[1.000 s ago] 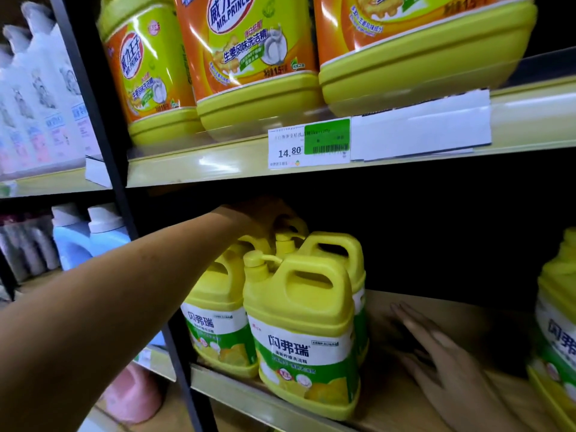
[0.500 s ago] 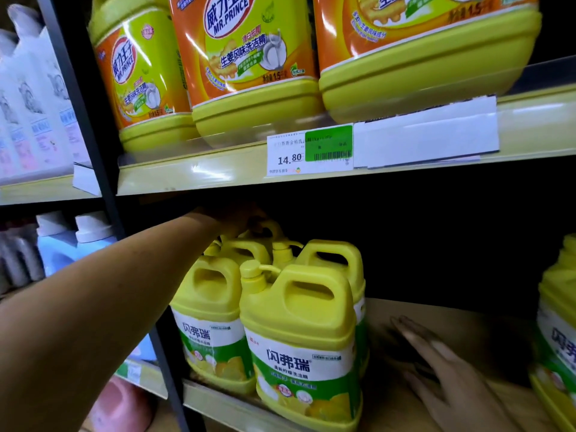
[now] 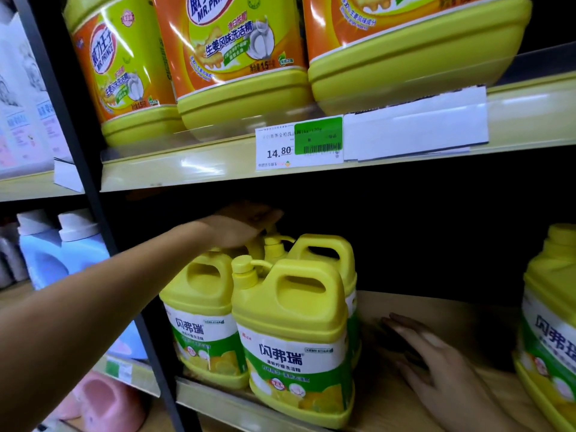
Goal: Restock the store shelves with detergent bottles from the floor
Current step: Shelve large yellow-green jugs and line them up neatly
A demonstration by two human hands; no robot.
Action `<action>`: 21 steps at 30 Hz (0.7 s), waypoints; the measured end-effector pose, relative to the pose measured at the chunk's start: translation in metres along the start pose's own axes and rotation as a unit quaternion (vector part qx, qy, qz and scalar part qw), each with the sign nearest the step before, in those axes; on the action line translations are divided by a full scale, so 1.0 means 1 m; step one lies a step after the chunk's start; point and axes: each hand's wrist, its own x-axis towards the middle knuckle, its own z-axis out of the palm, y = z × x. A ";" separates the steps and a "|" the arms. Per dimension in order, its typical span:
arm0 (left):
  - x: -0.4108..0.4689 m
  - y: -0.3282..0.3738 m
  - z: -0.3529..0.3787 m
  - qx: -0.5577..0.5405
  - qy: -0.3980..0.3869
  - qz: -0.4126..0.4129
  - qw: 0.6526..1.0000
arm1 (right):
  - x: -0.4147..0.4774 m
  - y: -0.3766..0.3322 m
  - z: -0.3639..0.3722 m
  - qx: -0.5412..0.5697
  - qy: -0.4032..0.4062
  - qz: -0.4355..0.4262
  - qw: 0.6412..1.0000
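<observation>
Down on the lower shelf [image 3: 467, 316], left side: four yellow detergent bottles [image 3: 296, 338] packed upright in a tight block, two at the front lip, two behind, labels facing out. Over the far pair, the left hand [image 3: 240, 227], reached in from the near left, palm down, fingers stretched fairly straight above a pump top. Blurred there, so cannot tell whether touching a bottle or just above it; no sign of a grip.

Right of the block, on the bare wooden board, the right hand [image 3: 436, 363]: flat, palm down, fingers straight and slightly spread, holding nothing, near the front bottle but apart from it. Further right, at the frame edge, one more yellow bottle [image 3: 551, 322] of the same kind, well apart from the block.

Up on the shelf above, big orange-and-yellow Mr. Prince jugs [image 3: 233, 57] in a row, and a price tag [image 3: 299, 145] reading 14.80 on the rail below them. Past the black upright [image 3: 78, 145] on the left, blue bottles [image 3: 62, 254] with white caps, and a pink jug [image 3: 106, 400] lower down.
</observation>
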 end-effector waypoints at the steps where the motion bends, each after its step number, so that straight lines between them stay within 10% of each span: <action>1: -0.003 0.003 0.000 -0.018 0.006 0.018 1.000 | 0.000 -0.001 0.001 0.005 0.005 -0.003 1.000; 10: -0.068 0.020 0.034 0.034 0.050 0.327 0.943 | 0.002 -0.008 -0.006 0.016 0.040 -0.040 0.998; 17: -0.068 0.005 0.059 0.030 0.115 0.348 0.930 | -0.032 -0.048 -0.071 0.015 0.280 -0.105 0.954; 21: -0.070 0.004 0.061 0.018 0.134 0.346 0.928 | -0.080 -0.032 -0.109 -0.118 0.497 -0.103 0.854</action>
